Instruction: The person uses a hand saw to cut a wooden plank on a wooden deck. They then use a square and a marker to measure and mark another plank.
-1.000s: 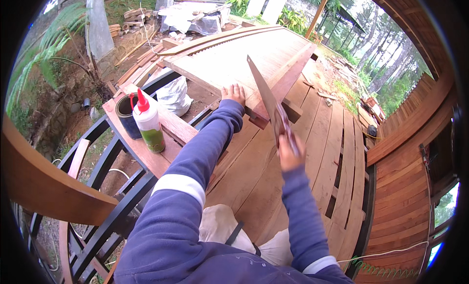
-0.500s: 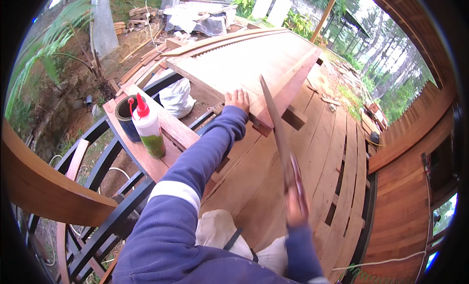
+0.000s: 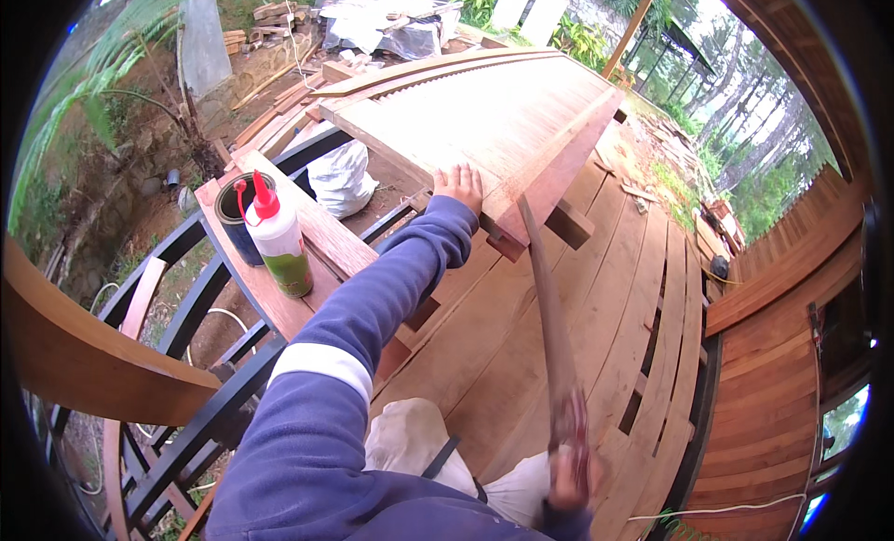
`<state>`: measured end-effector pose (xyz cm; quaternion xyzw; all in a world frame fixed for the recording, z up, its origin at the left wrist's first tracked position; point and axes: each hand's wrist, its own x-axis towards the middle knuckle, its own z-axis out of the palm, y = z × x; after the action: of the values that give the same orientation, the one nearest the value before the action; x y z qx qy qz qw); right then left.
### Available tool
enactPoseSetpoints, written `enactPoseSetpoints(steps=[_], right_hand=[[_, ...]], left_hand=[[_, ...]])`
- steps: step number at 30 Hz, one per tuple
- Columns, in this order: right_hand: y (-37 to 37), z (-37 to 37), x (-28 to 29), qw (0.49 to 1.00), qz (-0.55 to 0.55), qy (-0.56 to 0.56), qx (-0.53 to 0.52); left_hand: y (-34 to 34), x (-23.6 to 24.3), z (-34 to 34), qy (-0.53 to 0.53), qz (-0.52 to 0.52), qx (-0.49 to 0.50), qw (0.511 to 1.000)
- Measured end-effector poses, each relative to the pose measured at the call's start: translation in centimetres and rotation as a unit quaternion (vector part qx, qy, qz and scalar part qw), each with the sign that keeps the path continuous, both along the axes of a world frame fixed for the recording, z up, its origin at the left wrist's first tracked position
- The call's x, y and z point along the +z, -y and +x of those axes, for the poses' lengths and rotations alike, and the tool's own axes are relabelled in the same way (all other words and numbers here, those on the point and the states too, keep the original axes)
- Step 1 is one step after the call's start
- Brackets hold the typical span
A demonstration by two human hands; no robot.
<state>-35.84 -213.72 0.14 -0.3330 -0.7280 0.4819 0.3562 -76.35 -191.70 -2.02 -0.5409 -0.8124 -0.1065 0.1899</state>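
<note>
Timber deck [image 3: 596, 336]; right hand [image 3: 570, 480], six o'clock, clenched on saw [image 3: 551, 327]. Glue bottle [image 3: 279, 238] and tin [image 3: 237, 215] on plank [image 3: 326, 243], nine o'clock. Left hand [image 3: 458, 185], spread, pressing panel [image 3: 503, 113], twelve o'clock. Garden beyond.

Bare deck boards [image 3: 521, 355] lie open between the raised wooden panel [image 3: 484, 122] and the person. The handsaw [image 3: 551, 336] slants across that gap; a glue bottle [image 3: 279, 243] and dark can [image 3: 237, 215] crowd the rail plank's [image 3: 326, 238] far end.

Drew my right hand [image 3: 570, 476] and the handsaw [image 3: 551, 327] back toward my body, blade tip now off the panel edge.
</note>
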Motion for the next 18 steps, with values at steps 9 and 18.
enactPoseSetpoints(steps=[9,18], right_hand=[[-14.8,-12.9,0.9,0.982,0.141,0.015,-0.120],[-0.8,-1.0,-0.4,0.998,0.054,0.006,-0.007]], left_hand=[[0.4,0.3,-0.7,0.017,-0.028,0.008,0.999],[-0.4,-0.7,0.1,0.002,0.012,-0.010,1.000]])
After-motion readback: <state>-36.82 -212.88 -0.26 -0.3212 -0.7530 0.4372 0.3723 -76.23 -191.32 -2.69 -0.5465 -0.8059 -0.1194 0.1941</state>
